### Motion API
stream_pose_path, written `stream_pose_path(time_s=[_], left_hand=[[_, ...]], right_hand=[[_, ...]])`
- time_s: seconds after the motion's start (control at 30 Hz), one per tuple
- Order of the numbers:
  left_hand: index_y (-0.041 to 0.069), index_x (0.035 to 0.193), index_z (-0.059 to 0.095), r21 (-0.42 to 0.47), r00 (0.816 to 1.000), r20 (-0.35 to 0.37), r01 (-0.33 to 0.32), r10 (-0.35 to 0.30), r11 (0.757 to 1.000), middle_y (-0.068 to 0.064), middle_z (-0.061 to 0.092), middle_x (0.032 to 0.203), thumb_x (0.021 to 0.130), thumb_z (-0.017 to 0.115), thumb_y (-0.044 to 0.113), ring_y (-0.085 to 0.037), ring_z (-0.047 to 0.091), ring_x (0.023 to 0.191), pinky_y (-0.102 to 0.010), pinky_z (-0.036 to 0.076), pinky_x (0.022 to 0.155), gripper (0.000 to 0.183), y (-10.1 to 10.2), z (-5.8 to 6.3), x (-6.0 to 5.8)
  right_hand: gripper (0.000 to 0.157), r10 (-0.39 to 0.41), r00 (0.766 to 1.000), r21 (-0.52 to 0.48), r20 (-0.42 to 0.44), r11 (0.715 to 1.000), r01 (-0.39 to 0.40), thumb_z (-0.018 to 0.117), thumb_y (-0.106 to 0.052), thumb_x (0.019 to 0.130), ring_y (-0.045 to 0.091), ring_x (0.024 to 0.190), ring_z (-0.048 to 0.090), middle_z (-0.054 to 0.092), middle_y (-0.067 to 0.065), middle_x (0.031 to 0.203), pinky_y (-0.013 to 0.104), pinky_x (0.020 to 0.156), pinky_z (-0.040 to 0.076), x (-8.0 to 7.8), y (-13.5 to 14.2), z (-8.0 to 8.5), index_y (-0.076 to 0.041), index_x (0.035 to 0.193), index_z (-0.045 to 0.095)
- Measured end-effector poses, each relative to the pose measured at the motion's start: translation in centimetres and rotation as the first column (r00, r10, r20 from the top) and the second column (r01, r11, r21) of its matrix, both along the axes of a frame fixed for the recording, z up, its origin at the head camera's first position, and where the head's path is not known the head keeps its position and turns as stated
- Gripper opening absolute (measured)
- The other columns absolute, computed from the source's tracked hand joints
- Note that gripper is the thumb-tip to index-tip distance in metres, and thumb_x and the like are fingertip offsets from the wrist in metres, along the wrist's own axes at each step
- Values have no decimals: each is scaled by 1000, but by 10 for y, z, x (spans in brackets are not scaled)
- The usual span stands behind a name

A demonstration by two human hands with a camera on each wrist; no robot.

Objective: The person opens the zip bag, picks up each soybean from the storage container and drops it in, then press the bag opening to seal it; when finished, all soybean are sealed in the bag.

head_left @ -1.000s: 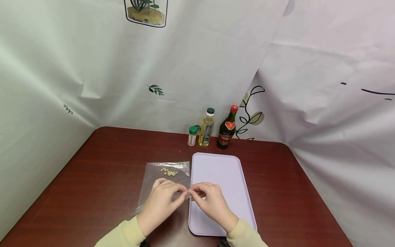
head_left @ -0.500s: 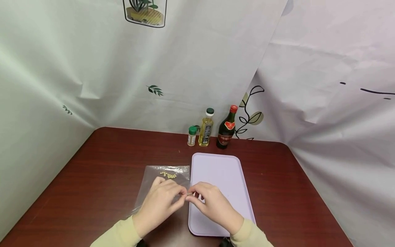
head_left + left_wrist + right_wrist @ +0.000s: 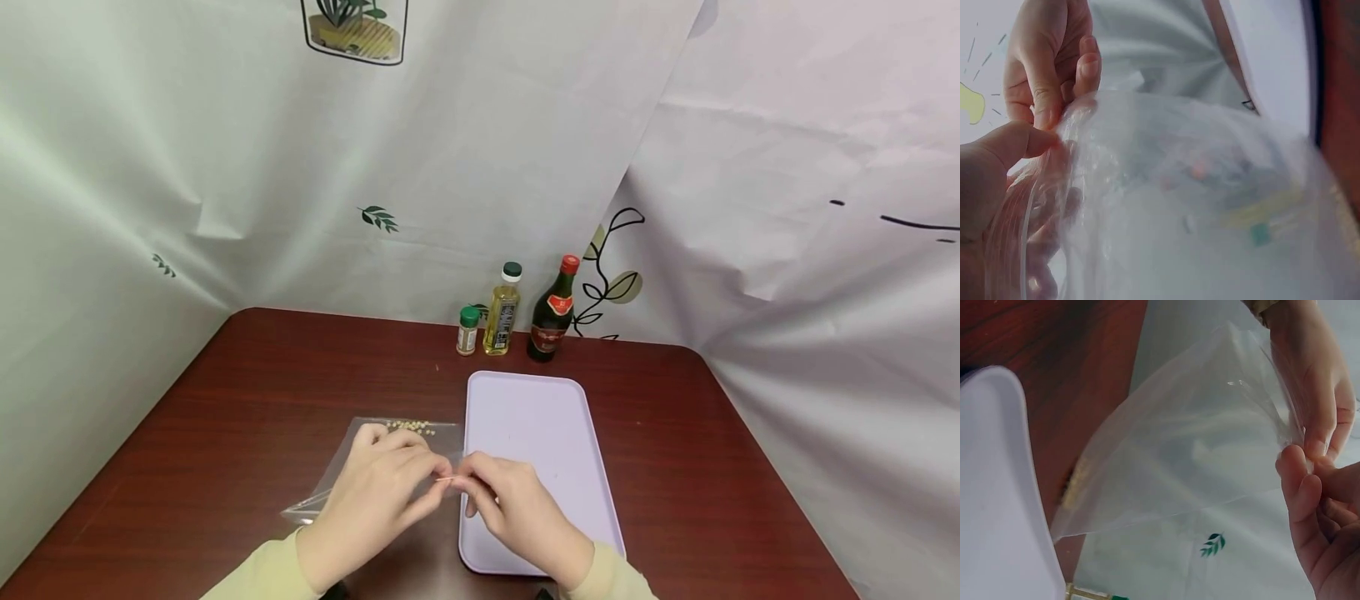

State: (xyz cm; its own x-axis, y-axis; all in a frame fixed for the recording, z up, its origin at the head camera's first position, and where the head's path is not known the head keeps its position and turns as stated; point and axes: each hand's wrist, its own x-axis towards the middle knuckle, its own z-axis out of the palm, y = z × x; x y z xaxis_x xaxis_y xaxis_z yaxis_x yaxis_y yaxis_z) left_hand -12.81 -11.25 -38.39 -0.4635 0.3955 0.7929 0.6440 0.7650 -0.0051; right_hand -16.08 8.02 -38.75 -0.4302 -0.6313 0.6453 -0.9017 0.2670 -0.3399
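A clear plastic bag (image 3: 446, 439) is held by its near edge between both hands. Several small, round, pale yellow pieces (image 3: 408, 426) lie at its far end. My left hand (image 3: 378, 496) pinches that edge between thumb and fingers, and plastic spreads out beneath its palm. Right beside it, my right hand (image 3: 517, 504) pinches the same edge, fingertips nearly meeting the left ones. In the left wrist view the bag's mouth (image 3: 1027, 231) shows ridged lines like a zip seal. The right wrist view shows the bag (image 3: 1166, 456) sloping from the fingers down to the table.
A pale purple tray (image 3: 536, 433) lies right of the bag, partly under my right hand. At the table's back edge stand a green-capped shaker (image 3: 467, 332), a bottle of yellow oil (image 3: 502, 312) and a dark red-capped bottle (image 3: 551, 312). A white printed cloth (image 3: 300, 167) hangs behind.
Both hands have shifted slightly left and nearer along the bag's edge. The bag's far end and the yellow pieces have slid toward me, and its near left corner sticks out farther left.
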Motion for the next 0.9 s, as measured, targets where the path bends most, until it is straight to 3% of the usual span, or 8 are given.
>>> stream_pose_path(time_s=[0.17, 0.3, 0.63, 0.9], left_hand=[[20, 77, 62, -8, 989, -141, -39, 37, 999, 14, 62, 68, 99, 39, 28, -11, 58, 77, -36, 32, 70, 33, -1, 13, 4], [19, 76, 61, 2, 978, -207, -38, 38, 999, 14, 61, 67, 98, 42, 25, -11, 58, 75, -35, 33, 68, 30, -3, 17, 4], [18, 76, 61, -16, 976, -218, -27, 23, 1000, 15, 61, 66, 98, 40, 25, -11, 59, 74, -35, 34, 68, 31, -12, 19, 4], [17, 76, 62, -8, 971, -238, -24, 22, 1000, 13, 61, 67, 98, 43, 26, -11, 58, 72, -36, 33, 67, 31, -23, 30, 13]], right_hand=[[12, -1, 999, -12, -38, 1000, 1, 52, -20, 97, -9, 53, 49, 52, -10, 59, 3, 54, 37, 3, 2, 8, -14, 87, 55], [11, 0, 1000, -18, -22, 1000, -1, 53, -19, 96, -9, 53, 47, 50, -9, 60, 3, 53, 37, 3, 3, 11, -13, 87, 56], [5, 1, 997, -67, -82, 998, -6, 56, -15, 94, -7, 55, 53, 57, -8, 63, 3, 54, 38, 1, 8, 10, -12, 90, 57], [5, 44, 997, -124, -57, 991, -50, 56, -13, 94, -4, 56, 58, 62, -6, 64, 5, 56, 43, 3, 8, 14, -10, 91, 57]])
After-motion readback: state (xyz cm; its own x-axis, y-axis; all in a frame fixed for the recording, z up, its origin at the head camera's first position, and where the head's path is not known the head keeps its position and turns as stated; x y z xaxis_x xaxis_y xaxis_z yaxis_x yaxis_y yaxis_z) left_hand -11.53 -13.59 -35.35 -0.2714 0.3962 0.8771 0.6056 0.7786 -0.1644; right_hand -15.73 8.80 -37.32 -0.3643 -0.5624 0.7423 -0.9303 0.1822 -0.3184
